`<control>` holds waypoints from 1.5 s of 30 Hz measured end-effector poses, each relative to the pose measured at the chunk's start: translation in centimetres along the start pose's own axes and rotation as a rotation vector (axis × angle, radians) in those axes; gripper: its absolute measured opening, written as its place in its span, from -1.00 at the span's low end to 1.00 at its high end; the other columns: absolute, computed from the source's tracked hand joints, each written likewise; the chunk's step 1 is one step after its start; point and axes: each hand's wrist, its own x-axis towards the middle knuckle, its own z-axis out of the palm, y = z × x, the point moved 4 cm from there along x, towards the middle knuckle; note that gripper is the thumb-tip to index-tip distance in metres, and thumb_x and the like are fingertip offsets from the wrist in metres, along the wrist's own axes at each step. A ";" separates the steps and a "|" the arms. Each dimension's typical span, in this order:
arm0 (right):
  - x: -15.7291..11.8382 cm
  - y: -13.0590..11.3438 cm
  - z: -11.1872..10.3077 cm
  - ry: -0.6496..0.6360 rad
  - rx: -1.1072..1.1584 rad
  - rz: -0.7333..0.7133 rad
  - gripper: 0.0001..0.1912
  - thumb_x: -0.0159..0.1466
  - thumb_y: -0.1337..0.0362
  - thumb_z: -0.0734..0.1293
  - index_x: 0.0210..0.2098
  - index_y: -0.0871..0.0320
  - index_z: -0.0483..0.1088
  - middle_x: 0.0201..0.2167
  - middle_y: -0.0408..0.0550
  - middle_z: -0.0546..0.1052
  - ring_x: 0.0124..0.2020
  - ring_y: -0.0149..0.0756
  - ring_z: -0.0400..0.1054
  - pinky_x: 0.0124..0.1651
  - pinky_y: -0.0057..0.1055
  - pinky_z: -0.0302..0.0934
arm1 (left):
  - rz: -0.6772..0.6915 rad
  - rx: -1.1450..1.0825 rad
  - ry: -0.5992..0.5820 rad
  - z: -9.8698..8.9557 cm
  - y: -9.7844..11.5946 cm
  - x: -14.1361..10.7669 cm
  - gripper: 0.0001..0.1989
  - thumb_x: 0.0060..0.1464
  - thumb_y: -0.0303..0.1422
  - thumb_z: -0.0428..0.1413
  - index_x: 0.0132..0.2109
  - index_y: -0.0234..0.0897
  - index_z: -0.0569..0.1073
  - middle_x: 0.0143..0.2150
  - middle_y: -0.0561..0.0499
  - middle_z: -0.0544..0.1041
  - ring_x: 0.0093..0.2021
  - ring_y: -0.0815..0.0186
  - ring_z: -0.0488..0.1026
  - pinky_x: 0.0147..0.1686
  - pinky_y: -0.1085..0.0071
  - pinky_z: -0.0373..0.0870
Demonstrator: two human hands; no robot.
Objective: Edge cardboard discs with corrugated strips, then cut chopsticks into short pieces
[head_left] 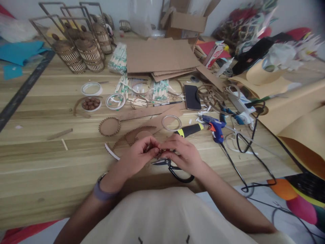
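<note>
Both hands meet near the table's front edge, pinching a small brown corrugated cardboard piece (159, 154) between them. My left hand (139, 152) has its fingers closed on the piece's left side; my right hand (184, 154) grips its right side with thumb and fingertips. Black-handled scissors (181, 175) lie just below my right hand. Behind my left hand is a cardboard disc (143, 136) with a number on it, beside a curved corrugated strip (135, 129). A round cardboard piece with a ridged rim (109, 126) rests to the left.
A blue glue gun (214, 127) with a black cable and a yellow-black handled tool (190, 130) lie on the right. Farther back are a phone (192, 97), cardboard sheets (162, 56), a bowl of brown nuts (91, 103) and several lidded containers (88, 54) with tall handles.
</note>
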 end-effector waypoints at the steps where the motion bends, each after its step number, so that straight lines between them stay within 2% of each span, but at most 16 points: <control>1: 0.0 0.0 0.2 0.008 -0.023 -0.005 -0.88 0.40 0.29 0.27 -0.10 0.06 0.43 -0.30 -0.09 0.52 -0.26 -0.32 0.42 -0.24 -0.40 0.35 | 0.001 -0.022 0.001 0.1 0.0 0.0 -0.83 0.19 -0.23 0.06 -0.28 -0.23 0.36 -0.39 0.12 0.39 -0.41 0.39 0.31 -0.42 0.45 0.24; 5: -0.5 0.0 0.7 0.032 -0.055 0.020 -0.87 0.39 0.33 0.24 -0.14 0.07 0.42 -0.23 -0.04 0.49 -0.20 -0.31 0.42 -0.19 -0.36 0.38 | -0.006 0.017 0.039 0.2 0.0 -0.1 -0.86 0.20 -0.25 0.04 -0.26 -0.21 0.34 -0.43 0.14 0.35 -0.44 0.38 0.29 -0.43 0.45 0.24; 9: -1.7 -0.1 -0.1 0.008 -0.090 0.089 -0.86 0.40 0.36 0.20 -0.17 0.06 0.38 -0.28 -0.08 0.53 -0.20 -0.29 0.44 -0.17 -0.36 0.37 | -0.009 0.161 0.078 0.0 0.2 -0.5 -0.86 0.22 -0.24 0.02 -0.19 -0.21 0.36 -0.36 0.08 0.46 -0.34 0.31 0.40 -0.33 0.40 0.33; 13: -4.5 1.7 -3.9 0.229 -0.343 0.358 -0.97 0.36 0.27 0.28 -0.22 0.06 0.36 -0.31 -0.06 0.53 -0.27 -0.24 0.46 -0.21 -0.31 0.36 | -0.023 0.327 0.171 -0.5 0.7 -1.5 -0.80 0.26 -0.18 0.02 -0.11 -0.19 0.38 -0.28 0.04 0.53 -0.26 0.27 0.47 -0.29 0.38 0.37; 17: -7.9 5.0 -8.4 0.432 -0.639 0.562 -0.90 0.33 0.22 0.29 -0.28 0.09 0.40 -0.35 -0.02 0.53 -0.34 -0.20 0.43 -0.21 -0.24 0.35 | 0.050 0.463 0.210 -0.3 2.2 -2.8 -0.80 0.27 -0.17 0.01 -0.11 -0.16 0.41 -0.34 0.07 0.53 -0.38 0.32 0.45 -0.42 0.44 0.35; 19: -8.9 6.9 -9.6 0.406 -0.689 0.573 -0.84 0.33 0.22 0.26 -0.27 0.13 0.44 -0.28 0.06 0.56 -0.22 -0.12 0.45 -0.12 -0.16 0.35 | 0.096 0.522 0.216 0.0 3.1 -3.4 -0.81 0.27 -0.20 0.01 -0.10 -0.15 0.43 -0.38 0.09 0.52 -0.43 0.33 0.44 -0.45 0.45 0.33; 21: -9.4 8.5 -9.8 0.265 -0.657 0.567 -0.78 0.34 0.19 0.23 -0.25 0.13 0.48 -0.16 0.09 0.58 -0.12 -0.06 0.46 -0.05 -0.08 0.33 | 0.135 0.577 0.221 0.3 3.7 -4.0 -0.82 0.28 -0.21 0.01 -0.10 -0.14 0.44 -0.40 0.10 0.52 -0.45 0.34 0.43 -0.46 0.46 0.32; 23: -9.5 8.7 -9.8 0.220 -0.675 0.560 -0.75 0.36 0.19 0.21 -0.21 0.12 0.51 -0.09 0.09 0.59 -0.06 -0.03 0.45 0.00 -0.03 0.30 | 0.161 0.628 0.228 0.5 4.1 -4.5 -0.82 0.29 -0.22 0.01 -0.10 -0.13 0.45 -0.41 0.09 0.52 -0.46 0.34 0.43 -0.47 0.45 0.31; 26: -8.9 6.5 -8.7 0.210 -0.704 0.522 -0.74 0.39 0.17 0.21 -0.17 0.11 0.51 -0.12 0.09 0.59 -0.07 -0.02 0.44 0.02 0.00 0.28 | 0.183 0.688 0.249 0.5 4.4 -4.7 -0.83 0.29 -0.24 0.01 -0.11 -0.14 0.45 -0.43 0.10 0.51 -0.49 0.34 0.41 -0.48 0.44 0.30; 27: -8.5 5.5 -7.8 0.152 -0.665 0.484 -0.75 0.38 0.15 0.23 -0.15 0.10 0.51 -0.16 0.09 0.59 -0.09 -0.03 0.45 0.01 -0.02 0.29 | 0.189 0.703 0.256 0.4 4.4 -4.7 -0.84 0.28 -0.26 0.00 -0.11 -0.14 0.45 -0.43 0.10 0.51 -0.50 0.34 0.40 -0.47 0.44 0.30; 31: -7.7 2.3 -2.9 -0.297 -0.363 0.258 -0.75 0.35 0.15 0.32 -0.05 0.10 0.47 -0.06 0.09 0.56 -0.03 -0.09 0.42 -0.01 -0.14 0.33 | 0.179 0.730 0.291 0.2 3.9 -4.0 -0.82 0.26 -0.29 -0.01 -0.09 -0.19 0.44 -0.37 0.05 0.55 -0.42 0.29 0.46 -0.38 0.39 0.34; 33: -7.9 2.3 -1.9 -0.371 -0.344 0.242 -0.80 0.36 0.21 0.30 -0.08 0.10 0.49 -0.09 0.07 0.57 -0.07 -0.13 0.43 -0.04 -0.16 0.34 | 0.131 0.702 0.272 0.1 3.5 -3.4 -0.81 0.25 -0.30 -0.03 -0.08 -0.20 0.43 -0.33 0.02 0.57 -0.37 0.26 0.49 -0.34 0.36 0.35; 36: -7.8 3.4 -2.6 -0.313 -0.446 0.316 -0.80 0.39 0.27 0.24 -0.13 0.14 0.51 -0.16 0.10 0.56 -0.12 -0.10 0.45 -0.07 -0.13 0.34 | 0.003 0.600 0.166 0.1 2.8 -2.8 -0.80 0.25 -0.31 -0.07 -0.07 -0.20 0.40 -0.34 0.03 0.57 -0.33 0.24 0.51 -0.32 0.36 0.36; 38: -6.9 3.2 -3.3 -0.235 -0.504 0.346 -0.80 0.38 0.26 0.25 -0.11 0.14 0.50 -0.11 0.13 0.55 -0.08 -0.04 0.44 -0.05 -0.07 0.33 | -0.076 0.534 0.089 0.2 2.5 -2.7 -0.79 0.25 -0.32 -0.07 -0.04 -0.20 0.38 -0.35 0.05 0.57 -0.32 0.24 0.51 -0.30 0.36 0.36; 41: -4.5 0.7 -3.0 -0.128 -0.384 0.278 -0.81 0.39 0.24 0.26 -0.06 0.12 0.45 -0.12 0.10 0.56 -0.06 -0.10 0.44 -0.01 -0.14 0.33 | -0.127 0.493 0.026 0.5 2.3 -2.5 -0.71 0.21 -0.35 -0.03 0.06 -0.20 0.36 -0.33 0.05 0.57 -0.26 0.21 0.52 -0.24 0.32 0.37; 45: -1.2 -3.1 -0.4 -0.062 -0.159 0.091 -0.80 0.40 0.25 0.27 -0.02 0.14 0.39 -0.21 0.00 0.57 -0.19 -0.26 0.45 -0.14 -0.33 0.35 | -0.081 0.473 0.003 1.3 2.2 -2.4 -0.61 0.14 -0.46 -0.01 0.12 -0.20 0.37 -0.18 -0.03 0.60 -0.18 0.15 0.54 -0.20 0.30 0.37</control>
